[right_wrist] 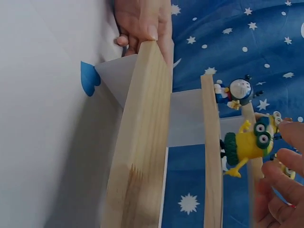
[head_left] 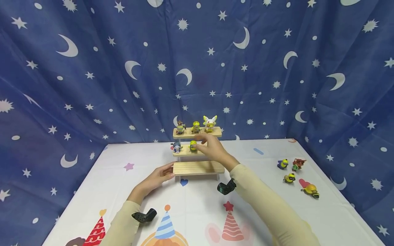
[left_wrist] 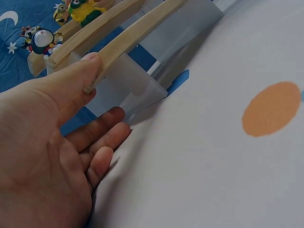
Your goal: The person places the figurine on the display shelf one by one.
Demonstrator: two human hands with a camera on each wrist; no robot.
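Observation:
A three-tier wooden display shelf stands on the table. My left hand pinches the left end of its lowest board, thumb on top and index finger at the edge; the other fingers extend beside the clear support. A yellow minion figure in a green skirt stands on the middle board. Beyond its head, in the right wrist view, the fingers of my right hand are loosely bent and apart from it. Left of this minion stands a dark-blue figure with a white face.
The top board bears a minion with a brown hat, another minion and a white-eared yellow figure. Several figures, including a yellow one and a brown-red one, are at the table's right. A starry blue curtain hangs behind.

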